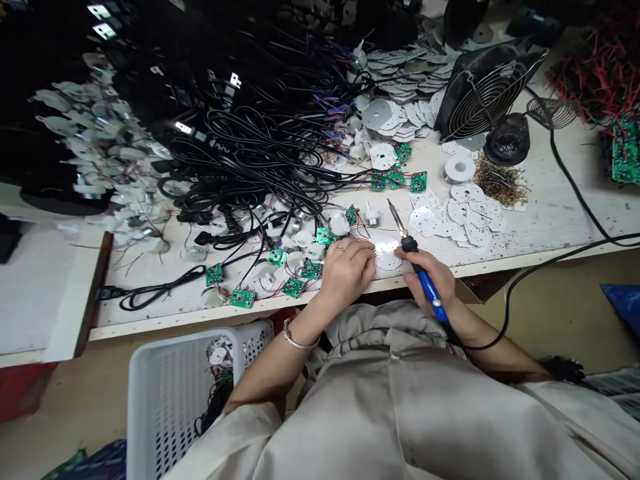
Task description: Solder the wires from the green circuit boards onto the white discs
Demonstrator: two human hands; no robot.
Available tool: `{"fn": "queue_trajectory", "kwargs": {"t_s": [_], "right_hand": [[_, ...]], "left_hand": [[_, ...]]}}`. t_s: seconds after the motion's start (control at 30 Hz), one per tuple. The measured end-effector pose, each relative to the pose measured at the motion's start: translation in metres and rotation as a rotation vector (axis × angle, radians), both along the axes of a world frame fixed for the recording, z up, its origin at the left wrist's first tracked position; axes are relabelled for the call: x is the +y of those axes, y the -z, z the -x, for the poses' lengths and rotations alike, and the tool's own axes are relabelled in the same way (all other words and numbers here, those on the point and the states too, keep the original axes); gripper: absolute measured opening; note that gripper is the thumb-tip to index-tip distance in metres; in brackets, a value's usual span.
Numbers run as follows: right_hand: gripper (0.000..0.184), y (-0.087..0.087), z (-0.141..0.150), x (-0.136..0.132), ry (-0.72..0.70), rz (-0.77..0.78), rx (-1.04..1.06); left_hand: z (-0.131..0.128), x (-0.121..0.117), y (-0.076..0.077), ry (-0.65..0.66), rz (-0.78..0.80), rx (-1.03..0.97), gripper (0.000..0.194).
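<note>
My left hand (347, 270) rests on the bench, its fingers pressed on the edge of a white perforated disc (387, 257). My right hand (430, 277) grips a blue-handled soldering iron (425, 280), with the metal tip (395, 219) angled up and away from the disc. Thin coloured wires run from small green circuit boards (311, 269) scattered to the left of my left hand. More white perforated discs (473, 213) lie loose to the right of the iron, and a spool of solder wire (459, 169) stands beyond them.
Tangled black power cords (250, 153) cover the bench's back. A caged fan (487, 90), iron stand (507, 139) and brown clippings (500, 179) sit far right. A white plastic basket (170, 400) stands below the bench's front edge (250, 308), with a black cable hanging right.
</note>
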State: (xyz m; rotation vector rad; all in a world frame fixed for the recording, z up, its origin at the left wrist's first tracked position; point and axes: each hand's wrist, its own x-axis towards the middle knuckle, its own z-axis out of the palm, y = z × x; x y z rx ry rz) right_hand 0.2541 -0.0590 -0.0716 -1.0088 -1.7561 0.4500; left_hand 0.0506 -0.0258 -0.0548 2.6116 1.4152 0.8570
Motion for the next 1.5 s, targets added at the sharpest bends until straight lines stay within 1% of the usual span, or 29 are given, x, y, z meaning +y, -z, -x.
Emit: {"fn": "queue_trajectory", "kwargs": {"t_s": [0.1,0.13,0.17,0.23,0.33,0.6,0.7,0.87,1.07,1.3,1.43,1.5], "right_hand": [[0.013,0.004,-0.005,-0.009,0.120,0.120,0.360],[0.011,0.006,-0.006,-0.011,0.173,0.169,0.472],[0.016,0.007,-0.007,-0.013,0.216,0.218,0.555],[0.027,0.008,-0.007,-0.013,0.268,0.300,0.617],[0.032,0.006,-0.006,-0.012,0.307,0.381,0.559],[0.031,-0.004,-0.001,-0.005,0.280,0.380,0.509],[0.033,-0.004,0.000,-0.004,0.285,0.404,0.503],[0.033,0.000,-0.004,-0.006,0.267,0.450,0.472],[0.036,0.002,-0.006,-0.009,0.315,0.440,0.446],[0.038,0.003,-0.006,-0.008,0.298,0.411,0.383],[0.036,0.004,-0.006,-0.013,0.316,0.338,0.290],[0.034,0.004,-0.005,-0.016,0.339,0.287,0.298]], "left_hand": [[0.001,0.001,-0.001,0.005,0.049,-0.002,0.008],[0.001,0.001,-0.002,0.006,0.070,0.005,0.009],[0.001,0.001,-0.002,0.008,0.086,0.011,0.010],[0.002,0.002,-0.003,0.019,0.098,0.012,0.011],[0.002,0.003,-0.003,0.031,0.071,-0.008,0.011],[0.003,0.005,0.000,0.033,0.060,0.015,0.011],[0.004,0.005,0.002,0.032,0.070,0.014,0.011],[0.004,0.005,0.002,0.042,0.021,0.001,0.011],[0.003,0.005,0.001,0.033,0.082,0.017,0.013],[0.003,0.004,-0.001,0.017,0.141,0.031,0.014],[0.003,0.004,0.000,0.021,0.117,0.016,0.013],[0.003,0.004,0.001,0.021,0.100,0.012,0.012]]}}
